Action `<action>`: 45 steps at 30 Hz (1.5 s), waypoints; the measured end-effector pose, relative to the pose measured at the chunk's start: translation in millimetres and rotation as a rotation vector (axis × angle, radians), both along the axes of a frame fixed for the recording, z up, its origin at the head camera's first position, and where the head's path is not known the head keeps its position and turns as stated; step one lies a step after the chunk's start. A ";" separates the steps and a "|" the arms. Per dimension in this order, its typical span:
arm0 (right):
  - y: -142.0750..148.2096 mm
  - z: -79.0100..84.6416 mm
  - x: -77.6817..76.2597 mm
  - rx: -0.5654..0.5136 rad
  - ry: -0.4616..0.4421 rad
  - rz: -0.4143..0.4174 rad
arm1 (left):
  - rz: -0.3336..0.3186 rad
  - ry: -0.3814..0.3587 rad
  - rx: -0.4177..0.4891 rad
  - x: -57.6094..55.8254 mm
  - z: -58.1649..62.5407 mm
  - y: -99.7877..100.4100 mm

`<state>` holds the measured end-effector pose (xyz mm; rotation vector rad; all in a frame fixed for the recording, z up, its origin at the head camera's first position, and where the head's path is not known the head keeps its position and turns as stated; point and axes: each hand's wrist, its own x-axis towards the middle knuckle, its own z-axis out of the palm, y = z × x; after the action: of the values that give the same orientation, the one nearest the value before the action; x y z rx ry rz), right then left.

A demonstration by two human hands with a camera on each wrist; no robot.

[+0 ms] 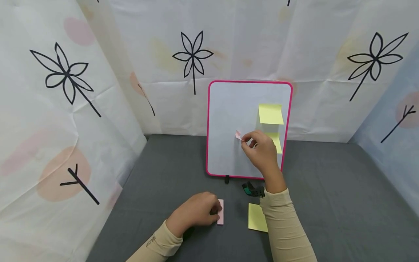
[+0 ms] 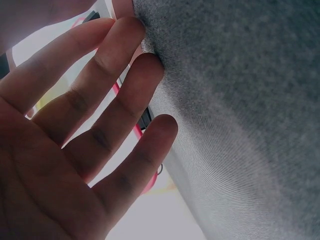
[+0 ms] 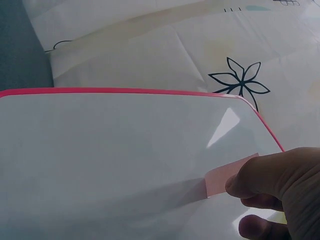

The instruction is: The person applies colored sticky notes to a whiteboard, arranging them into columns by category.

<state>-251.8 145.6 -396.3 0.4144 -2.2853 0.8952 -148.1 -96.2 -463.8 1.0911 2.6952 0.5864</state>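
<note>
My right hand (image 1: pixel 262 150) pinches a small pink sticky note (image 1: pixel 238 135) between thumb and finger, in front of an upright whiteboard (image 1: pixel 229 105) with a pink frame. In the right wrist view the pink note (image 3: pixel 220 179) sticks out past the thumb, its free end bent and close to the board. My left hand (image 1: pixel 201 210) is down on the table, fingertips at the left edge of a narrow pink sticky note pad (image 1: pixel 220 213). The left wrist view shows its fingers (image 2: pixel 115 105) spread and only slightly bent, tips against the grey cloth beside the pink pad (image 2: pixel 123 8).
Two yellow sticky notes, an upper one (image 1: pixel 270 114) and a lower one (image 1: pixel 276 142), hang on the board's right side. A yellow pad (image 1: pixel 256 217) lies by the right sleeve. A black stand foot (image 1: pixel 227 179) shows below the board. Patterned cloth walls (image 1: pixel 157 72) surround the grey table (image 1: pixel 327 203).
</note>
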 end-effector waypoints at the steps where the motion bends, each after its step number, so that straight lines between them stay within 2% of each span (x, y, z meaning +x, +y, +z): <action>1: -0.1 0.3 -0.2 0.004 0.001 0.001 | 0.002 0.002 0.001 -0.4 -0.4 0.4; 8: 1.3 0.4 -2.4 0.029 -0.011 0.000 | 0.015 0.009 0.005 -2.4 -2.6 3.7; 14: 3.3 -0.3 -0.2 0.053 -0.031 -0.004 | 0.009 -0.040 0.030 -4.3 -2.8 5.7; 20: 2.2 -1.4 1.6 0.070 -0.051 -0.013 | -0.004 -0.074 -0.008 -6.7 3.9 3.4; 28: -5.7 -2.8 -3.0 0.108 -0.099 -0.008 | 0.012 -0.041 -0.034 -18.8 15.0 -2.1; 32: -9.1 -3.3 -4.1 0.121 -0.116 -0.004 | 0.048 0.032 0.018 -29.6 31.1 -3.4; 35: -9.3 -4.2 -2.5 0.120 -0.137 -0.004 | 0.086 0.141 0.109 -38.2 40.9 -1.3; 40: -7.7 -5.6 -0.3 0.136 -0.137 0.004 | 0.148 0.386 0.278 -56.2 46.5 10.4; 43: -5.7 -4.5 -0.1 0.146 -0.126 -0.001 | 0.182 0.469 0.349 -69.7 49.8 22.3; 45: -3.7 -3.9 0.8 0.148 -0.133 -0.008 | 0.200 0.493 0.365 -77.9 51.9 30.6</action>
<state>-251.0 141.9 -400.2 0.4204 -2.4833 0.7723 -225.9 -65.6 -411.9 1.1837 3.2389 0.9891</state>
